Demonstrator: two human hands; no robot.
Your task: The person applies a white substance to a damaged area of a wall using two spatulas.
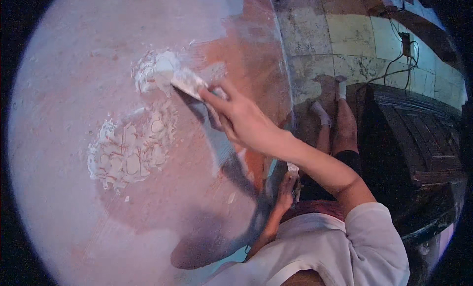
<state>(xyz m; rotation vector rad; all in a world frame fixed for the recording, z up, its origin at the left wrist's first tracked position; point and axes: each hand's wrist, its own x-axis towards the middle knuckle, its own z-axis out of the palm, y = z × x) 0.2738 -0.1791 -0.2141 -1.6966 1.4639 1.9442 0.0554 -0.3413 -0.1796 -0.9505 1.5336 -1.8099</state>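
Two hands share the work at a mottled pink wall [59, 113]: the right hand [237, 113], the upper grip, is closed on a scraper [191, 81], its blade meeting or nearly meeting a white patch [165, 65] just ahead and to the left. The left hand [285, 191], below and to the right of that grip, is wrapped around a pale-ended tool [292, 168], its full shape hidden. The step in hand appears to be spreading or smoothing filler; the next stroke likely calls for a low blade and even pressure across the ragged rim. Below and left of the grip, a rough patch [132, 160] looks unsmoothed. Well to the grip's right lie a tiled floor [350, 37], dark wooden furniture [428, 123] and a cable [409, 68]. A broad shadow [202, 241] below the grip dims the wall and may hamper judging the finish.
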